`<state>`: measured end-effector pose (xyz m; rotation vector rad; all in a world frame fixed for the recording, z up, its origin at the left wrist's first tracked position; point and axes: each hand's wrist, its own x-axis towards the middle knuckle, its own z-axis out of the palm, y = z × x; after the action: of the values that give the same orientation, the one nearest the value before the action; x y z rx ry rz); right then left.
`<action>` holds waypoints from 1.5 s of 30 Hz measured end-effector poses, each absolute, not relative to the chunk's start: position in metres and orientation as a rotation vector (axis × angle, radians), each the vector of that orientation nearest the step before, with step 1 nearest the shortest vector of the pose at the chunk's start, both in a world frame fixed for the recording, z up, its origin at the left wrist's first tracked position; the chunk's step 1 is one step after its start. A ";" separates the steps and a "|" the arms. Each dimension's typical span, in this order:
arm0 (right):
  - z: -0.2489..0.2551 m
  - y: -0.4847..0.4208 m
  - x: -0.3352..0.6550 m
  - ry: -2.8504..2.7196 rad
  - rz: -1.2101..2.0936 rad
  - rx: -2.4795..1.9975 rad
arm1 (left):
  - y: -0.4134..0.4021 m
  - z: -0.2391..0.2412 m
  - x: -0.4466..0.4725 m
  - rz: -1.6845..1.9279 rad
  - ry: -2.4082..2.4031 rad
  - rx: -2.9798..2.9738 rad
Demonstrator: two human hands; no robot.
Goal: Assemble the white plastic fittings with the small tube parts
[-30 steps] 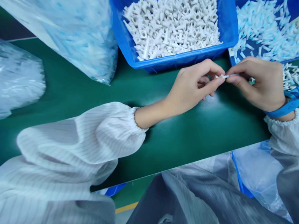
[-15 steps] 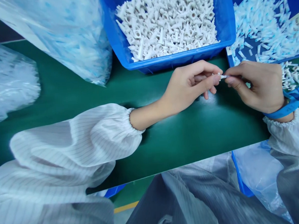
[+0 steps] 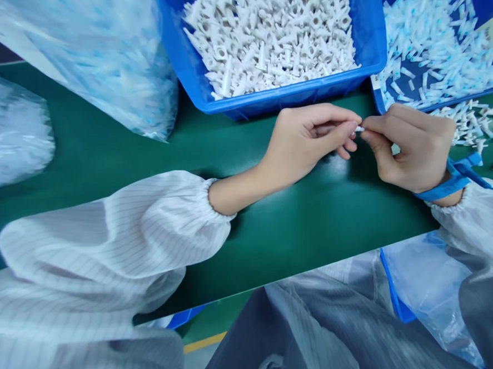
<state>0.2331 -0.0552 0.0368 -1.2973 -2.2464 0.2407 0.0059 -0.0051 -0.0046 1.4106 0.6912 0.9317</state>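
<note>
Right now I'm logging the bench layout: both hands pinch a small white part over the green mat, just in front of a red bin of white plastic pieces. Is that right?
Not quite. The bin is blue, not red, as the head view shows. The rest holds: the left hand and right hand pinch a small white part over the green mat.

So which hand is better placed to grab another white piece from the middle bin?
Probably the left hand. It sits just below the front wall of the bin of white pieces, while the right hand lies under the neighbouring bin. Both now pinch one small white piece.

Factory bench (bins point(image 3: 291, 95) of plastic parts point(image 3: 274, 35))
</note>
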 end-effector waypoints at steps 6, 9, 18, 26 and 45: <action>0.035 -0.061 0.228 -2.217 0.212 -1.347 | -0.008 -0.004 0.008 0.964 0.683 1.416; 0.034 -0.062 0.224 -2.206 0.076 -1.322 | -0.009 -0.005 0.009 0.977 0.679 1.420; 0.030 -0.060 0.222 -2.271 -0.034 -1.356 | -0.006 -0.004 0.009 0.987 0.616 1.431; 0.038 -0.055 0.227 -2.285 0.133 -1.343 | -0.004 -0.008 0.012 1.037 0.519 1.441; 0.070 -0.043 0.251 -2.370 0.244 -1.136 | -0.011 -0.014 0.005 1.289 0.579 2.071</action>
<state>0.2506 -0.0427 0.0704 -1.1356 -2.3704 0.2439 0.0052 -0.0107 -0.0139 2.0710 0.5795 1.2887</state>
